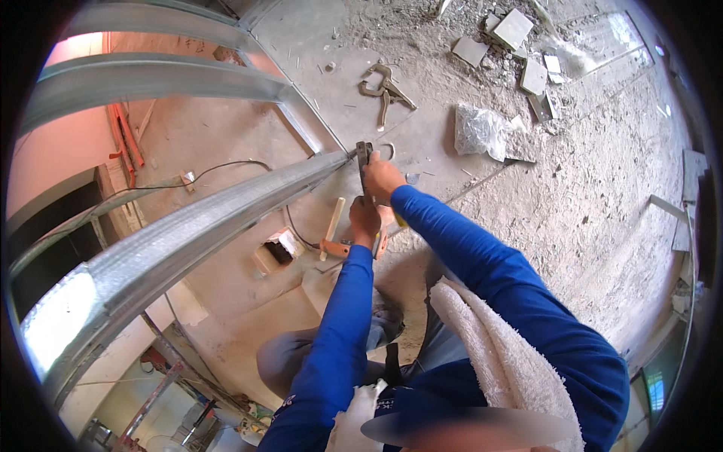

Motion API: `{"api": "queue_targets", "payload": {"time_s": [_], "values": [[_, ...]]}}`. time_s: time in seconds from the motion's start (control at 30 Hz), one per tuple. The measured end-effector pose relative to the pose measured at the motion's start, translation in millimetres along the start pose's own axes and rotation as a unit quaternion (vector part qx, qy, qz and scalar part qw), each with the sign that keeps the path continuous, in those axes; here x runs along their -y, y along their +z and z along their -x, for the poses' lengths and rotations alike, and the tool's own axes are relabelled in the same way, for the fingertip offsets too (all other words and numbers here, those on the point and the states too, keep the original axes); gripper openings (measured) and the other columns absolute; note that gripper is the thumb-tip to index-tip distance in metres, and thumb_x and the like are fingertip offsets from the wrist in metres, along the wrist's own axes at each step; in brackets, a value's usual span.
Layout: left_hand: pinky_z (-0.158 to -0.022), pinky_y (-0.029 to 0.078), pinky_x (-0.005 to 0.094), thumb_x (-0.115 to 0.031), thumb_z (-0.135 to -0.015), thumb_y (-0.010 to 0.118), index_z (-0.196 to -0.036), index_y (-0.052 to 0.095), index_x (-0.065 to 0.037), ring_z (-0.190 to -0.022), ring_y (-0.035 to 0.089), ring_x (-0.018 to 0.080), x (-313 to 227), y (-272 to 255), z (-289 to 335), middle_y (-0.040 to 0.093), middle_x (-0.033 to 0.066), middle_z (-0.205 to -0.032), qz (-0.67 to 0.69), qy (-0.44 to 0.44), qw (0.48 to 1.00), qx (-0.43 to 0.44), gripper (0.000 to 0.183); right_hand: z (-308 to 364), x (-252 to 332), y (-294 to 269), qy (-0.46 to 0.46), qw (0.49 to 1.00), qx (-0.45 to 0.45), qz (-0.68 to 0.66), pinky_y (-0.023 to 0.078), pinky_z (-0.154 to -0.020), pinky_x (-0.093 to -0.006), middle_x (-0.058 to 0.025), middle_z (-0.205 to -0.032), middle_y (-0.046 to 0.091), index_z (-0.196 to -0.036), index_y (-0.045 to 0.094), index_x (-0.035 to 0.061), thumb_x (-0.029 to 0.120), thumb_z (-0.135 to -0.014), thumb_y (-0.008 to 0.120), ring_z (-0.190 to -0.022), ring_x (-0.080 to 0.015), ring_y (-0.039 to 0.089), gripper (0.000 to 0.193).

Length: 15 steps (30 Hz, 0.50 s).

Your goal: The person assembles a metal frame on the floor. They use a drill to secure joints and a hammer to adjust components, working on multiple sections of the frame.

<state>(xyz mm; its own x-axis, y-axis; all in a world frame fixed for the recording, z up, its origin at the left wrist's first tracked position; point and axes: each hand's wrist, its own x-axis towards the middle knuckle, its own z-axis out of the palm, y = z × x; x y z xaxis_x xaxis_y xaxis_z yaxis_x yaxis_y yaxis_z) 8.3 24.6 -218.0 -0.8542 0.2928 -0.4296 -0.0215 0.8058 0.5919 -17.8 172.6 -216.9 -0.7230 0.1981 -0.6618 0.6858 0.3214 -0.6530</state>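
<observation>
Both of my hands are closed around a dark, narrow metal piece (363,160) at the end of a long metal stud (203,215). My right hand (384,179) grips it further forward, while my left hand (364,220) holds its nearer end. A curved metal hook (388,149) shows just beside my right fingers; I cannot tell whether it joins the held piece. Under and beside my left hand lies an orange power tool (336,248), partly hidden, with a black cord. On the floor beyond my hands rests a locking C-clamp (385,94).
Further metal framing (173,75) spans the upper left. A wooden stick (333,226) and an open small box (277,252) are near my left forearm. A clear plastic bag (480,130) lies to the right, with broken tiles (514,30) and rubble behind it.
</observation>
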Motion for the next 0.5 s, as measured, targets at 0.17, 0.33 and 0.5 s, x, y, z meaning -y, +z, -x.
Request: {"api": "queue_targets", "payload": {"time_s": [0.17, 0.33, 0.5], "values": [[-0.085, 0.051, 0.0549, -0.032, -0.095, 0.057, -0.11, 0.061, 0.005, -0.092, 0.065, 0.0472, -51.6, -11.6, 3.9, 0.069, 0.0266, -0.104, -0.063, -0.104, 0.989, 0.09, 0.041, -28.1, -12.5, -1.3, -0.113, 0.987, -0.038, 0.107, 0.054, -0.085, -0.0537, -0.0314, -0.1, 0.07, -0.117, 0.055, -0.0057, 0.038, -0.095, 0.058, -0.097, -0.0471, 0.068, 0.049], [-0.079, 0.053, 0.0511, -0.023, -0.097, 0.049, -0.095, 0.071, -0.002, -0.1, 0.067, 0.044, -116.9, -65.2, -47.5, 0.071, 0.0216, -0.103, -0.373, 0.267, 0.887, -0.059, 0.031, -38.3, -25.5, -5.4, -0.076, 0.996, -0.013, 0.049, 0.053, -0.089, -0.0526, -0.03, -0.103, 0.07, -0.117, 0.052, -0.0062, 0.04, -0.097, 0.057, -0.102, -0.0473, 0.067, 0.051], [-0.084, 0.056, 0.0468, -0.023, -0.093, 0.052, -0.101, 0.078, -0.01, -0.105, 0.07, 0.037, -139.6, -75.2, -112.3, 0.073, 0.0184, -0.11, -0.54, 0.087, 0.831, 0.098, 0.03, -12.1, -12.1, -6.1, -0.037, 0.998, -0.031, 0.034, 0.053, -0.087, -0.0549, -0.0356, -0.108, 0.066, -0.116, 0.05, -0.0106, 0.032, -0.095, 0.054, -0.102, -0.0499, 0.066, 0.047]]}}
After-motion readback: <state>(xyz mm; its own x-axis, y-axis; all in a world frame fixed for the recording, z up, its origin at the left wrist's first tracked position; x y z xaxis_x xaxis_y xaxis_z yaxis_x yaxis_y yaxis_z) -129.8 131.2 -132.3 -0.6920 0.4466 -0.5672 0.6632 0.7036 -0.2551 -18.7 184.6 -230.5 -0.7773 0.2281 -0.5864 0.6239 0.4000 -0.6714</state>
